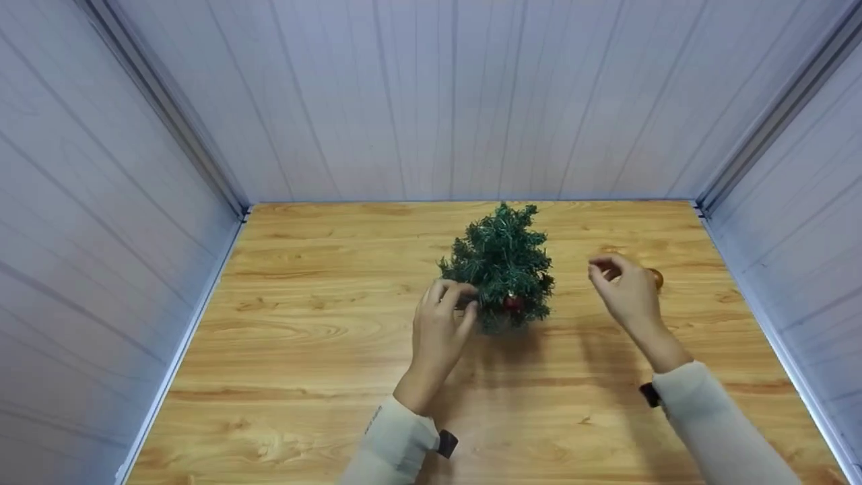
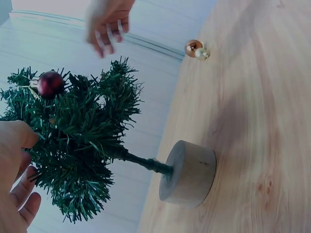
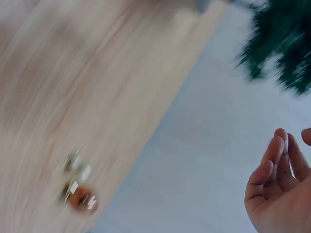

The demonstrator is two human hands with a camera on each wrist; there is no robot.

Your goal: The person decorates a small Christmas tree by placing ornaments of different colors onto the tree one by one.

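A small green artificial Christmas tree (image 1: pixel 502 259) stands on the table; its round base (image 2: pixel 197 172) shows in the left wrist view. One dark red bauble (image 2: pixel 50 84) hangs among its branches. At the tree's left side, my left hand (image 1: pixel 438 323) holds the branches between thumb and curved fingers; some fingertips are hidden by the greenery. My right hand (image 1: pixel 630 293) is raised to the right of the tree, apart from it, with fingers loosely bent and nothing in them. Beyond that hand lies a gold bauble (image 1: pixel 656 278), partly covered by it in the head view.
Beside the gold bauble is a smaller pale bauble (image 2: pixel 202 53). Both lie on the wood-grain table (image 1: pixel 303 337), blurred in the right wrist view. White panel walls (image 1: pixel 417 101) enclose the table at the back, left and right.
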